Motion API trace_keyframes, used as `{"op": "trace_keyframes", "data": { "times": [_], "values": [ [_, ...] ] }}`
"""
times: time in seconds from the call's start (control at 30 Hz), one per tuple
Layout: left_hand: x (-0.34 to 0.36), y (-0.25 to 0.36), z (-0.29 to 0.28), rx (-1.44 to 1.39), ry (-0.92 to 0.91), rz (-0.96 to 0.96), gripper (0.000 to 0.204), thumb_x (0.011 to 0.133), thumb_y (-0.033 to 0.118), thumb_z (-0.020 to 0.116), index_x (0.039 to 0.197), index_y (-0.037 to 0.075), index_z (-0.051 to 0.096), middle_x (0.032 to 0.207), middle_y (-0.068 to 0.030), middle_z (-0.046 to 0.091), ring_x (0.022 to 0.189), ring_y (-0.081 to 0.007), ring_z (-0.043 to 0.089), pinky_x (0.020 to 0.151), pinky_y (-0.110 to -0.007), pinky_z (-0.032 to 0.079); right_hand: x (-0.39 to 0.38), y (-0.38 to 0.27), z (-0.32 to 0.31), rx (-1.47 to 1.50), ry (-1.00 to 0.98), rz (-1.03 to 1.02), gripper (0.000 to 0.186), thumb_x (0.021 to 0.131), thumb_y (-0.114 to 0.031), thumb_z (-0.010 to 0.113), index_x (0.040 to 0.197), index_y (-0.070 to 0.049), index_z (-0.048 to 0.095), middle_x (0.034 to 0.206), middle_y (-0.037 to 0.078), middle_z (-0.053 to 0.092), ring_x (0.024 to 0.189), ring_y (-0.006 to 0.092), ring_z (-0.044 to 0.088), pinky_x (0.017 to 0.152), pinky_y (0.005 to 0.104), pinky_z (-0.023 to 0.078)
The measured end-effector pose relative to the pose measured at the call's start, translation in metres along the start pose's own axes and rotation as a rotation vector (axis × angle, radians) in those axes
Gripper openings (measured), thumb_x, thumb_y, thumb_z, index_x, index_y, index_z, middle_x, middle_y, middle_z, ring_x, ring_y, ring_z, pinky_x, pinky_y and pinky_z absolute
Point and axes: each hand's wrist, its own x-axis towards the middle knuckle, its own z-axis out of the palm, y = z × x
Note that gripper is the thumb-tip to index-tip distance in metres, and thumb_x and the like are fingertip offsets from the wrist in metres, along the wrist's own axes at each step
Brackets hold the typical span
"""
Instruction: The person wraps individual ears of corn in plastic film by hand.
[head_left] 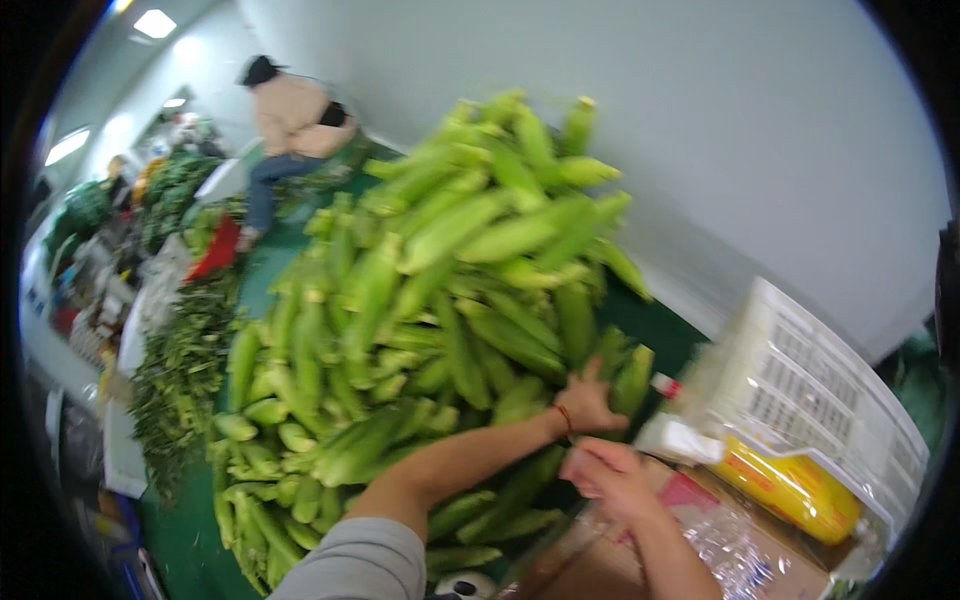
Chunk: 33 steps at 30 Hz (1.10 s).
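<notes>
A large heap of green corn ears in their husks (440,270) spreads in front of me. My left hand (588,402), with a red string at the wrist, reaches across to the heap's right edge. Its fingers and thumb are around an ear of corn (633,378) there. Just below it, close to the left wrist, my right hand (610,478) is closed over the edge of a cardboard box (590,565). Whatever its curled fingers hold, if anything, is hidden.
At right, the box holds clear plastic wrap (735,555) and a yellow-wrapped roll (785,490), beside a white printed package (810,370). A pale wall (700,130) rises behind the corn. Leafy greens (185,390) lie at left; a seated person (290,125) is farther back.
</notes>
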Motion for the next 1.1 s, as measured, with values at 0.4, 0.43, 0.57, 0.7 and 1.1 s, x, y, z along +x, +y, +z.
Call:
{"op": "trace_keyframes", "data": {
  "times": [0.4,0.43,0.57,0.7,1.1],
  "values": [
    [-0.242,-0.161,-0.054,0.545,0.093,-0.331,0.074,0.092,0.051,0.053,0.153,0.018,0.025,0.162,-0.0092,0.000,0.147,-0.0399,0.008,0.111,-0.062,0.024,-0.056,0.034,0.080,-0.616,0.278,-0.393,0.019,0.092,-0.016,0.060,0.078,-0.003,0.060,0.066,-0.002,0.055,0.062,0.0057,0.051,0.059,0.0221,0.042],
    [-0.248,-0.169,-0.045,0.466,0.151,-0.356,0.074,0.093,0.048,0.053,0.153,0.019,0.024,0.162,-0.0101,-0.001,0.147,-0.0394,0.009,0.111,-0.062,0.024,-0.085,0.024,0.111,-0.884,0.178,-0.421,0.019,0.092,-0.019,0.063,0.081,-0.003,0.062,0.069,-0.003,0.055,0.064,0.0089,0.052,0.061,0.0220,0.042],
    [-0.305,-0.163,-0.032,0.407,0.271,-0.402,0.069,0.094,0.035,0.056,0.153,0.025,0.022,0.161,-0.0166,0.002,0.146,-0.0388,0.014,0.112,-0.057,0.025,-0.173,-0.045,0.303,-1.421,-0.144,-0.913,0.020,0.080,-0.011,0.068,0.099,-0.007,0.067,0.086,0.009,0.065,0.078,0.0297,0.062,0.069,0.0393,0.050],
    [-0.365,-0.173,0.010,-0.049,0.257,-0.368,0.064,0.092,0.035,0.057,0.149,0.020,0.030,0.152,-0.0205,0.028,0.136,-0.0416,0.033,0.107,-0.055,0.032,-0.211,-0.027,0.448,-1.445,-0.615,-1.213,0.047,0.079,-0.021,0.066,0.125,-0.016,0.058,0.105,0.004,0.061,0.094,0.0235,0.060,0.076,0.0395,0.049],
    [-0.617,-0.201,0.178,-0.480,0.165,-0.449,0.041,0.091,0.034,0.054,0.126,0.011,0.059,0.114,-0.0139,0.067,0.103,-0.0335,0.063,0.086,-0.044,0.051,-0.274,0.015,0.526,-1.486,-0.695,-1.838,0.054,0.090,-0.028,0.059,0.141,-0.022,0.041,0.135,0.003,0.043,0.124,0.0236,0.042,0.090,0.0436,0.045]
  ]
}}
